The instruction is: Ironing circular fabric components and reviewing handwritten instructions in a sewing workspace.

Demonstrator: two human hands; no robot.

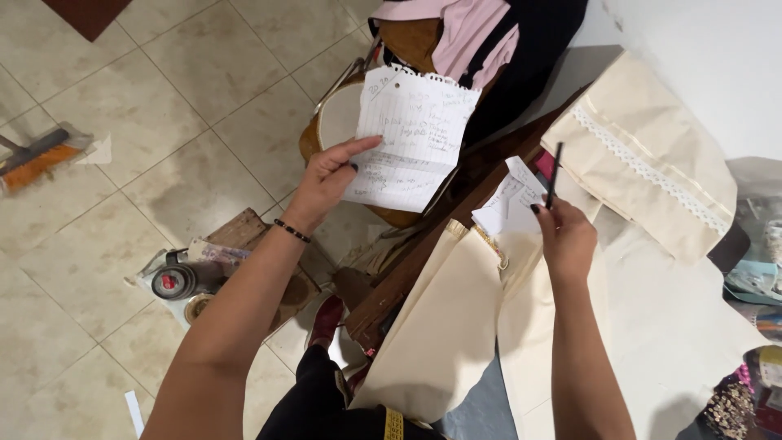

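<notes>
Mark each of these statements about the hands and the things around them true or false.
1. The left hand holds a lined sheet of paper. True.
2. The right hand is empty. False: it holds a dark pen and a small paper.
3. Cream fabric lies on the table. True.
4. The broom leans on the chair. False: it lies on the tiled floor, far left.

cream cloth (652,326) flat and open, chair (391,106) crowding left
</notes>
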